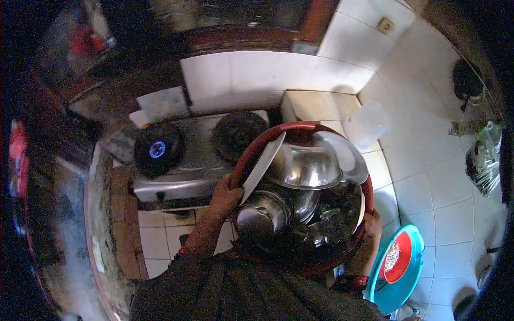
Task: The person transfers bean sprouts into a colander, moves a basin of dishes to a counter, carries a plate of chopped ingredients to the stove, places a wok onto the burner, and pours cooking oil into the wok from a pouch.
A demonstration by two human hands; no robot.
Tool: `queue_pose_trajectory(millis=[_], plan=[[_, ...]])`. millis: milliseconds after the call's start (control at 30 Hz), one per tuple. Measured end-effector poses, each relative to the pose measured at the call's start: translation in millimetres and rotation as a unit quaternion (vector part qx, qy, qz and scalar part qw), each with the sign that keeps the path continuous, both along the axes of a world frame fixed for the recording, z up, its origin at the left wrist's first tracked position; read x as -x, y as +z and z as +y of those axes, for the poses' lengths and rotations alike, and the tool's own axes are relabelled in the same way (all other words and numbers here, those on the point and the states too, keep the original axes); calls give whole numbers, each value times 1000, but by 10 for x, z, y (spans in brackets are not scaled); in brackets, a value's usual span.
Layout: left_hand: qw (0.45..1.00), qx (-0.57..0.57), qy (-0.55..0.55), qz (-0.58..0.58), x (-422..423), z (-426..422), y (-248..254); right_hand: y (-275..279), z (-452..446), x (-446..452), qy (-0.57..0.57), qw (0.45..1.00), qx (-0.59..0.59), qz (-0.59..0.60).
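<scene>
A large red-brown basin [305, 127] is held against the body, filled with dishes. My left hand [227, 197] is closed on its left rim, beside a white plate [263, 167] that leans there. On the right rim my right hand [371, 223] is closed too, its fingers partly hidden by the basin. Inside lie an upturned shiny metal bowl [306, 166], a metal pot [262, 216] at the left, a pale plate [347, 158] at the upper right and dark glassware [326, 227] lower down.
Ahead is a two-burner stove [171, 184], its left burner [157, 149] showing a blue centre. A translucent container [367, 125] stands on the tiled counter. At lower right a turquoise basin [415, 257] holds a red bowl [402, 262]. A plastic bag [483, 160] hangs on the right wall.
</scene>
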State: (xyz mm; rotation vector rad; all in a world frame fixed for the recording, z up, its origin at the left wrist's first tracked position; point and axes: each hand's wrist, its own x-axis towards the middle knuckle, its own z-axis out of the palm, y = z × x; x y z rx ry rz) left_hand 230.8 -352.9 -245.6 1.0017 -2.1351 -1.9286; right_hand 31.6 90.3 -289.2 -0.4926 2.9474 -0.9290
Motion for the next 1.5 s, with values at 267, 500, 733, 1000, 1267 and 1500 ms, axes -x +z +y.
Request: queue_pose_trajectory(millis=[267,500,733,1000,1267,1500], plan=[[968,99,179,143,-1889,-1044,-181,701,-2194,-968,52,966,161,-198],[916,-4,383,120,-3611,-1339,-101,-310,-3493,-1239,200,926,177,-267],[818,0,540,197,-4869,-1455,-154,408,-5266,-2603,263,888,97,-364],[673,26,719,173,-6229,-1132,-569,8,-7102,-3755,526,773,92,-343],[585,32,785,202,-6920,-1164,-518,-148,-8297,-5052,613,696,10,-373],[539,28,825,170,-7510,-1959,-70,-280,-8933,-5901,574,709,55,-405]])
